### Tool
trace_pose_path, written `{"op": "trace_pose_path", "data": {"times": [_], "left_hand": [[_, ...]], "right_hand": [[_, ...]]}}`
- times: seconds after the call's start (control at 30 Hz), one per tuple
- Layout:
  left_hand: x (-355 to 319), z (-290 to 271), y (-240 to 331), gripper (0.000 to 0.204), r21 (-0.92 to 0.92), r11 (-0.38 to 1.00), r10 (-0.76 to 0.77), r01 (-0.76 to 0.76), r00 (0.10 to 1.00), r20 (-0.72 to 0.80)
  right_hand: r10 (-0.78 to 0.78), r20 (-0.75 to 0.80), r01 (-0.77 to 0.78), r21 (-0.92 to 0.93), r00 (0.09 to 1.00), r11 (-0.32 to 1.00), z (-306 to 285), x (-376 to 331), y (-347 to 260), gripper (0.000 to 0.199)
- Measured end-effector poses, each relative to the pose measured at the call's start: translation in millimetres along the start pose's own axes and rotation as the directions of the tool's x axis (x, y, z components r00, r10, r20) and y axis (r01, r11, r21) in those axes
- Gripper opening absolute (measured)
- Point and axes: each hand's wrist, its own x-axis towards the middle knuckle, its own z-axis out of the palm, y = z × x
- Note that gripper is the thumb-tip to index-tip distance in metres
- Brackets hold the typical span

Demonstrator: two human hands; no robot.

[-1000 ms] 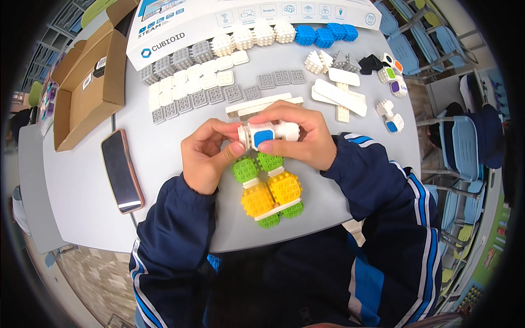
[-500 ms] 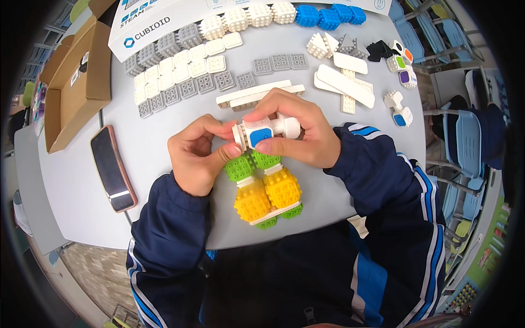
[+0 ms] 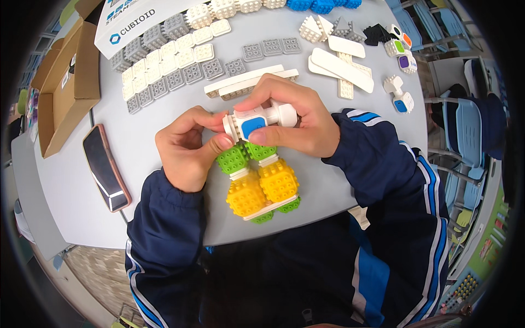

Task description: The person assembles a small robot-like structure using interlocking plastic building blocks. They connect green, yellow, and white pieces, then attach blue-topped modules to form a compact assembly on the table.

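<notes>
Between both hands is a white building-block module [image 3: 253,125] with a blue square face and a rounded white end on the right. My right hand [image 3: 302,121] is closed around it, thumb on the lower edge of the blue face. At its left end, a thin white connector piece [image 3: 229,127] is pinched between the thumb and fingers of my left hand [image 3: 188,145]. Directly below the hands lies an assembly of studded blocks: green blocks [image 3: 232,159], larger yellow blocks [image 3: 279,180] and white joining plates. The hands partly cover its upper end.
Beyond the hands lie white beams [image 3: 246,82], grey square plates [image 3: 191,73], white square plates [image 3: 186,57] and long white plates [image 3: 342,70]. A phone [image 3: 104,167] and an open cardboard box [image 3: 68,106] are on the left. Another white module [image 3: 403,103] sits at the right.
The view has shifted slightly, so the table items appear a little further left and up. Both hands keep the same grip on the white module and connector piece.
</notes>
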Motion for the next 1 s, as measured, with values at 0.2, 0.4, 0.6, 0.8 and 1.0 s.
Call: {"op": "trace_pose_path", "data": {"times": [0.2,0.4,0.6,0.8,1.0], "left_hand": [[0.2,1.6,2.8,0.024,0.062,0.998,-0.021,0.022,1.0,-0.007],[0.6,1.9,-1.2,0.024,0.074,0.997,0.027,-0.026,1.0,-0.005],[-2.0,1.7,1.0,0.024,0.111,0.994,0.002,-0.003,1.0,0.001],[-1.5,6.0,3.4,0.019,0.086,0.992,-0.088,0.094,0.994,-0.073],[4.0,-0.2,0.7,0.023,0.021,1.0,-0.012,0.013,1.0,-0.007]], "right_hand": [[-0.026,-0.04,0.024,-0.036,0.999,0.999,1.4,0.5,0.9,0.026],[-0.018,-0.027,0.017,-0.021,0.999,1.0,3.5,-0.1,3.0,0.026],[-0.107,0.047,0.112,-0.135,0.993,0.984,1.7,-1.0,6.4,0.032],[-0.133,0.005,0.132,-0.184,0.991,0.974,3.8,-0.6,8.1,0.028],[0.021,0.021,-0.022,0.05,1.0,0.999,4.6,1.4,8.3,0.038]]}}
